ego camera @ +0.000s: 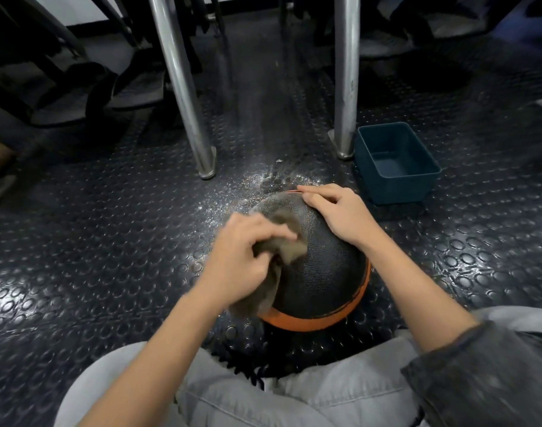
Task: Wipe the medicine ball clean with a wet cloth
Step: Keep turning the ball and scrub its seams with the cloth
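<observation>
Grey trousers (232,396) fill the near edge, and the ball (325,272) sits on the studded floor (94,241) just ahead of the knees. Fingers of the left hand (242,260) are curled together and pinch a bunched cloth (286,249), pressing it on the ball's upper left flank; a loose tail of cloth hangs down the left side toward the orange band. From those fingers the bare black dome lies to the right and toward the person, so the next stroke probably has to run rightward and down across it. The right hand (340,214) lies on the far upper right of the ball, fingers bent over its curve near the orange seam, seemingly steadying it. That hand covers a patch the cloth cannot reach until the ball is turned or the hand shifts. The left hand is the nearer one to the unwiped middle. A round ball has no long axis; it could roll away if the right hand lets go. Beyond it a whitish speckle marks the floor, with two metal legs (183,87) and a blue tub (396,161) farther off to the right.
</observation>
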### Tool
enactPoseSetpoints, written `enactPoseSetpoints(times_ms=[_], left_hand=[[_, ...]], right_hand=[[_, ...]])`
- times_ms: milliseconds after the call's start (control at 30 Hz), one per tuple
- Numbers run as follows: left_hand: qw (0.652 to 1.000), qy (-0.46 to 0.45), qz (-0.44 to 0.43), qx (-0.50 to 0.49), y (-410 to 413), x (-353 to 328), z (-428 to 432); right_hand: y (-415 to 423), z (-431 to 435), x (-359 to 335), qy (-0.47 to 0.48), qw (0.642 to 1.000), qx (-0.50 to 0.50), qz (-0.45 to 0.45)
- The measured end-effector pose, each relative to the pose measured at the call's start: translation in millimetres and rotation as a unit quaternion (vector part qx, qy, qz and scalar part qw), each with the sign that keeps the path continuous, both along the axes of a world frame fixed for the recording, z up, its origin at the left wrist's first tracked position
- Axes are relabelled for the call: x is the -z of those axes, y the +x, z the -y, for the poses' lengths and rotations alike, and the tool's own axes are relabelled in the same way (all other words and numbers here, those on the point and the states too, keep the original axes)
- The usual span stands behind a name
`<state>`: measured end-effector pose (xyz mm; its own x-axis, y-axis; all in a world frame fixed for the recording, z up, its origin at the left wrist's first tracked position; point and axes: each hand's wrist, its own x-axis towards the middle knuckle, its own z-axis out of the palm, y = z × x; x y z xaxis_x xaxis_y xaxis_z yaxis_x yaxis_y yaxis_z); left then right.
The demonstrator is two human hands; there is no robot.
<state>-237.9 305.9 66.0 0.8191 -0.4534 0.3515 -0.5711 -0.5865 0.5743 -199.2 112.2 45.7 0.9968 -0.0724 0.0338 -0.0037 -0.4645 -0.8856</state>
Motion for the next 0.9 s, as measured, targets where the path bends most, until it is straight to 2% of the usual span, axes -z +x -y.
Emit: enactPoseSetpoints(times_ms=[100, 233, 400, 467, 567, 633, 767, 900], left_hand=[[1.000, -0.011, 0.002, 0.015, -15.1, 5.3, -3.9], [0.999, 0.018, 0.033, 0.018, 28.5, -11.1, 17.7], [0.999, -0.009, -0.018, -0.047, 43.3, -12.1, 23.6], [0.998, -0.035, 0.012, -0.058, 24.2, -1.9, 13.3], [0.991, -0.066, 0.030, -0.108, -3.1, 16.3, 3.9], [0.983, -0.086, 0.030, -0.156, -12.5, 23.1, 6.6], [0.964, -0.118, 0.017, -0.237, -23.2, 29.5, 17.3], [0.969, -0.137, 0.083, -0.189, -27.9, 34.1, 20.9]], right_hand=[[-0.7, -0.2, -3.2, 0.000, 1.000, 0.000, 0.003], [-6.4, -2.0, -1.9, -0.025, 1.000, -0.006, 0.006], [-8.7, -3.8, -2.9, -0.043, 0.999, -0.010, 0.024], [-9.3, -6.4, -4.5, -0.038, 0.998, 0.021, 0.038], [-13.2, -10.3, -12.6, -0.128, 0.982, 0.132, 0.049], [-19.3, -12.3, -12.3, -0.163, 0.972, 0.164, 0.030], [-26.1, -25.6, 3.7, -0.054, 0.986, 0.132, -0.083], [-17.7, -24.3, 4.2, -0.052, 0.987, 0.121, -0.087]])
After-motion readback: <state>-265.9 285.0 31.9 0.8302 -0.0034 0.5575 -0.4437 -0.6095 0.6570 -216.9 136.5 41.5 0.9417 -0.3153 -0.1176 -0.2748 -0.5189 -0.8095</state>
